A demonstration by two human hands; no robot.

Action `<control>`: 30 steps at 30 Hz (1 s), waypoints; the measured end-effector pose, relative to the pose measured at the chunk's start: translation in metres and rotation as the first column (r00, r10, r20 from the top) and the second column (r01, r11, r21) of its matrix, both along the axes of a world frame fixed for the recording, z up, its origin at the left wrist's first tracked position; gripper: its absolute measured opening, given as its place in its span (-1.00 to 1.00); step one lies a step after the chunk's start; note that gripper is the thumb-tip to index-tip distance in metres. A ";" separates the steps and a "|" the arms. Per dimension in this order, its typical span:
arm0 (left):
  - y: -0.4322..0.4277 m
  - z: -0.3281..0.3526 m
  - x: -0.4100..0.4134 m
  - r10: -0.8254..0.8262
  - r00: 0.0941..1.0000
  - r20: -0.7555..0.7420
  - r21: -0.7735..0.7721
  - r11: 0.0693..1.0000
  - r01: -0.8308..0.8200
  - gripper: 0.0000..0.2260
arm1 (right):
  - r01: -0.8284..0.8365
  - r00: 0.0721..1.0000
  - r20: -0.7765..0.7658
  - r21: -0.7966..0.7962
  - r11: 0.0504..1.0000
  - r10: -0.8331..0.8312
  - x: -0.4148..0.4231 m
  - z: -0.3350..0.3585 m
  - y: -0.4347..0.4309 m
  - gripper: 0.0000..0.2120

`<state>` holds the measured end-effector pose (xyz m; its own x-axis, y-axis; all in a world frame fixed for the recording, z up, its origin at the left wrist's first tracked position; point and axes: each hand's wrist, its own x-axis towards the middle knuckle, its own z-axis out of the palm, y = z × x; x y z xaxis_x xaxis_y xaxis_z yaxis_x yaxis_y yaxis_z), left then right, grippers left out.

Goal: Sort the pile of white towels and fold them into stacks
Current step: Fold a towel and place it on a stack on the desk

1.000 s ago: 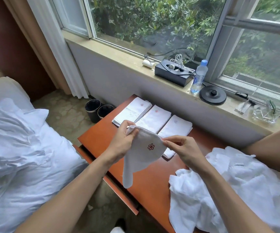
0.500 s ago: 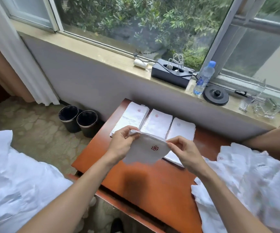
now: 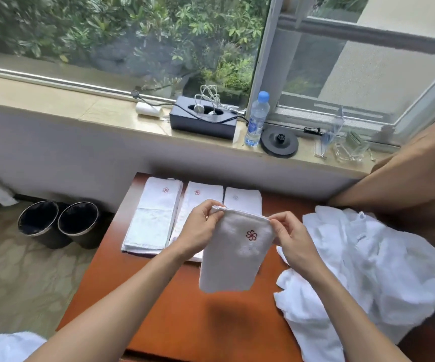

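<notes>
left hand (image 3: 198, 232): is showing bare, with slim fingers (image 3: 204, 209).
right hand (image 3: 293, 242): is showing bare, its knuckles standing out lightly.
left forearm (image 3: 122, 296): is running bare from wrist to the frame's lower edge.
right forearm (image 3: 341, 304): is running bare likewise.

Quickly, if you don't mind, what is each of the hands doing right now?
Left hand: pinching the top left corner of the small white towel.
Right hand: pinching the same towel's top right corner.
</notes>
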<state>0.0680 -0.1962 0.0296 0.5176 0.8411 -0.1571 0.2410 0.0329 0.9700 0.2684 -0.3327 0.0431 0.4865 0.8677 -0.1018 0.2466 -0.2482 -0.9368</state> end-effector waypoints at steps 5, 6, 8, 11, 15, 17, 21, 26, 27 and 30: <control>0.032 -0.019 0.059 -0.009 1.000 -0.025 -0.028 1.000 0.009 -0.90 | 0.042 0.999 0.014 -0.023 0.999 -0.042 0.054 -0.021 0.031 -0.86; 0.041 -0.024 0.070 -0.016 0.999 -0.039 -0.028 0.999 0.015 -0.90 | 0.047 0.999 0.017 -0.035 0.998 -0.046 0.064 -0.027 0.040 -0.86; 0.061 -0.036 0.091 -0.003 0.998 -0.055 -0.029 1.000 0.002 -0.89 | 0.058 0.998 0.035 -0.052 0.997 -0.056 0.085 -0.039 0.062 -0.87; 0.091 -0.057 0.122 0.041 0.997 -0.066 -0.032 0.999 -0.043 -0.91 | 0.066 0.994 0.094 -0.049 0.997 -0.061 0.115 -0.062 0.100 -0.88; 0.128 -0.096 0.150 0.091 0.993 -0.074 -0.091 0.991 -0.097 -0.87 | 0.057 0.989 0.142 -0.083 0.995 -0.045 0.141 -0.104 0.144 -0.87; 0.144 -0.117 0.159 0.100 0.990 -0.098 -0.122 0.986 -0.112 -0.88 | 0.055 0.989 0.139 -0.090 0.994 -0.042 0.149 -0.124 0.162 -0.87; 0.167 -0.153 0.170 0.091 0.987 -0.136 -0.139 0.984 -0.110 -0.88 | 0.047 0.993 0.114 -0.124 0.991 -0.033 0.162 -0.158 0.188 -0.89; 0.184 -0.183 0.179 0.005 0.973 -0.230 -0.244 0.968 -0.062 -0.66 | 0.076 0.996 -0.029 -0.213 0.974 -0.084 0.173 -0.188 0.212 -0.64; 0.179 -0.189 0.178 -0.022 0.969 -0.247 -0.265 0.963 -0.046 -0.60 | 0.067 0.995 -0.057 -0.257 0.964 -0.085 0.173 -0.195 0.211 -0.55; 0.152 -0.209 0.166 -0.079 0.955 -0.288 -0.231 0.973 0.011 -0.50 | 0.031 0.990 -0.116 -0.358 0.933 -0.077 0.164 -0.212 0.197 -0.39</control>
